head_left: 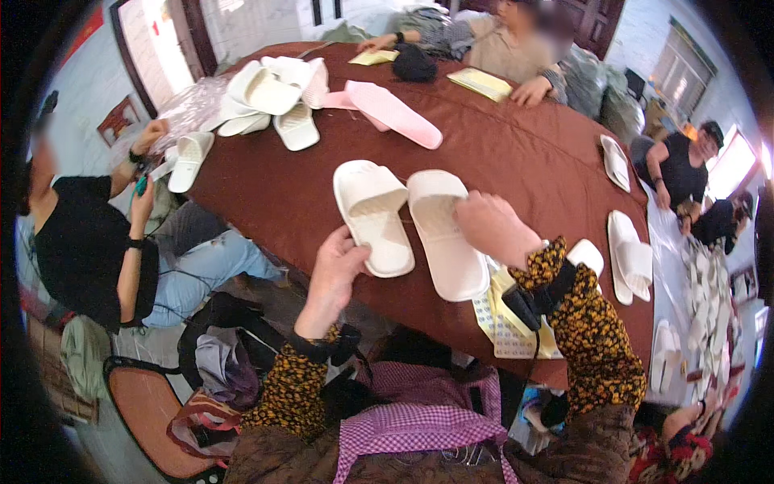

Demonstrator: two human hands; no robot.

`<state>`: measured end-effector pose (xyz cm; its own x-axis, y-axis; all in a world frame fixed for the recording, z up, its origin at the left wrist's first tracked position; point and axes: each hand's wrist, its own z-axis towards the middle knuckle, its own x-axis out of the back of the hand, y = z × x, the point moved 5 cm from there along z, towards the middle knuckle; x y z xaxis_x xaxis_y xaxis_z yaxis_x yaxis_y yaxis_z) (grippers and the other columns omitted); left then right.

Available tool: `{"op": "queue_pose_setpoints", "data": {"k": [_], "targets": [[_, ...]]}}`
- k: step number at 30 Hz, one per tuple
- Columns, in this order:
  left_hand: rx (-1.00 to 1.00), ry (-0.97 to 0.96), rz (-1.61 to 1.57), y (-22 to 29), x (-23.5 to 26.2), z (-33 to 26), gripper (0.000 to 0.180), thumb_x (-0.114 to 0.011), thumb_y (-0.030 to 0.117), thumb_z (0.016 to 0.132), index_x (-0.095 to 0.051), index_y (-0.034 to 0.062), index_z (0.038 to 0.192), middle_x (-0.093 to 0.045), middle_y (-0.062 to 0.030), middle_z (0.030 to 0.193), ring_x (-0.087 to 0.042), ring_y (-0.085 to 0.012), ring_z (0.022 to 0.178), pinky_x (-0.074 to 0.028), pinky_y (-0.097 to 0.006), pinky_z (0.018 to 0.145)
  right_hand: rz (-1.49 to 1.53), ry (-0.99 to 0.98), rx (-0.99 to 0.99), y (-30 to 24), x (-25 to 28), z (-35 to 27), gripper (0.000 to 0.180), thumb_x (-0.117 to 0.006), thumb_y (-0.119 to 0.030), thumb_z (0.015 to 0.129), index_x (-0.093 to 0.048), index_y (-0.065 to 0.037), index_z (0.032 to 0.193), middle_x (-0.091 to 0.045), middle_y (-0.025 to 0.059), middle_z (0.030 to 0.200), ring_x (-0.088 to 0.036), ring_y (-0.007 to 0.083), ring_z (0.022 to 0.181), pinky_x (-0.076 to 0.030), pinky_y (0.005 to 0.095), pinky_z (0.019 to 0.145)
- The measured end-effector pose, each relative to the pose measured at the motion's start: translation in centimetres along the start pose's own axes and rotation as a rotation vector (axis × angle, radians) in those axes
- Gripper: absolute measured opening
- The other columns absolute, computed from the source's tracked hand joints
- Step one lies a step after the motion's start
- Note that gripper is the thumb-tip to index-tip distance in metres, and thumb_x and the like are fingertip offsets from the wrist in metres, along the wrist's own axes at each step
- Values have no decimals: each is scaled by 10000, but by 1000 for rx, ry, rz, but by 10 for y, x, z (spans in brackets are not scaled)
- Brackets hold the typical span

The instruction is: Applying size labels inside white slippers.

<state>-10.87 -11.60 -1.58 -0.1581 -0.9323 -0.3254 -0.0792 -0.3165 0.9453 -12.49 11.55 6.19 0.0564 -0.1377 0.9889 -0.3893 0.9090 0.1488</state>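
Brown-covered table (282, 202), pale wall (250, 31), left hand (334, 270) pinching white slipper (377, 216), right hand (493, 223) gripping second slipper (451, 254)

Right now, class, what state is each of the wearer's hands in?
Left hand: holding the left white slipper by its edge.
Right hand: curled at the right white slipper; grip cannot be told.

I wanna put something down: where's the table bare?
Bare brown tablecloth lies between the pink slides and right-edge white slides, and left of the held white pair. Crowded: the far-left slide pile and printed sheets near the right hand.
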Motion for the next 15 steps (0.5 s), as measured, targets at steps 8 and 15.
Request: {"op": "queue_pose_setpoints", "data": {"k": [8,15], "targets": [[57,-76,-164,15,-15,-6,498,-533,-43,861,-402,-102,1338,-650,-165,1115,-676,-206,938,-572,-305,776,-17,172,-77,27,51,-40,176,-520,-110,866,-630,8,937,-633,187,895,-647,347,873,-517,439,750],[74,-168,-184,1,-77,-30,522,-526,-39,886,-354,-108,1373,-609,-172,1213,-629,-206,1070,-527,-319,897,-29,254,-147,63,33,-64,141,-535,-61,824,-646,26,827,-661,207,789,-684,345,745,-546,418,644]]}}
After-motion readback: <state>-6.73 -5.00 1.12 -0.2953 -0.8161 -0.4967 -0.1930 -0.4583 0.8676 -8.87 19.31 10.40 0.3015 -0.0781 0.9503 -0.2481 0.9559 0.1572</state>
